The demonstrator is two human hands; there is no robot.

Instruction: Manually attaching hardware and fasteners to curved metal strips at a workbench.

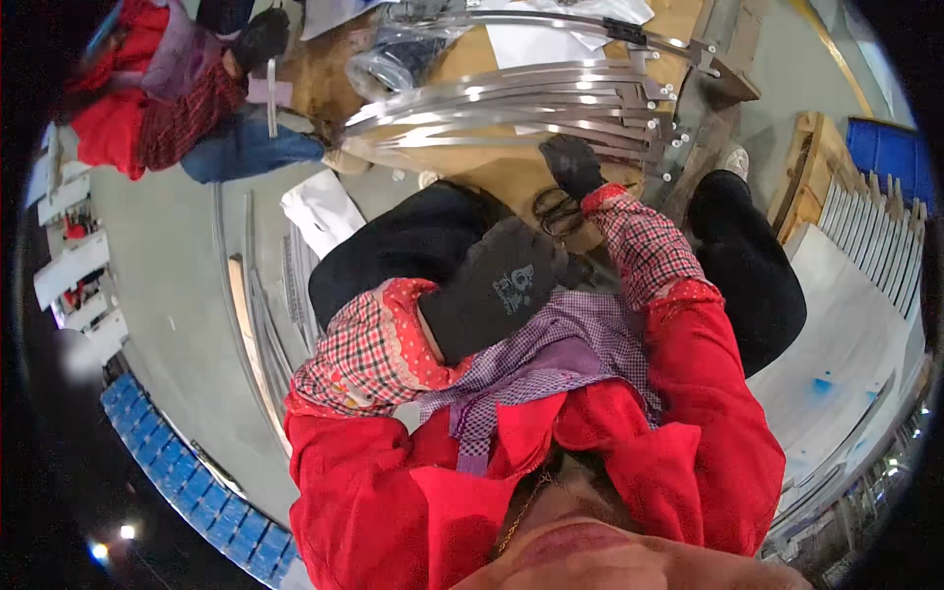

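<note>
The gloved right hand (572, 164) rests open-fingered on curved metal strips (511, 103) stacked on the counter (492, 177); the gloved left hand (497, 285) lies loosely curled, holding nothing, beside a clear plastic bag (388, 64) with unclear contents.

My right hand (572, 165) rests on the board (492, 177) ahead, just before the metal strips (511, 103); my left hand (497, 285) sits nearer, over my knee; another person (167, 98) sits far left.

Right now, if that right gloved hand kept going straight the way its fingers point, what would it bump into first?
Most likely the curved metal strips stacked on the wooden board; the right hand already reaches almost to them, though depth is hard to judge.
</note>
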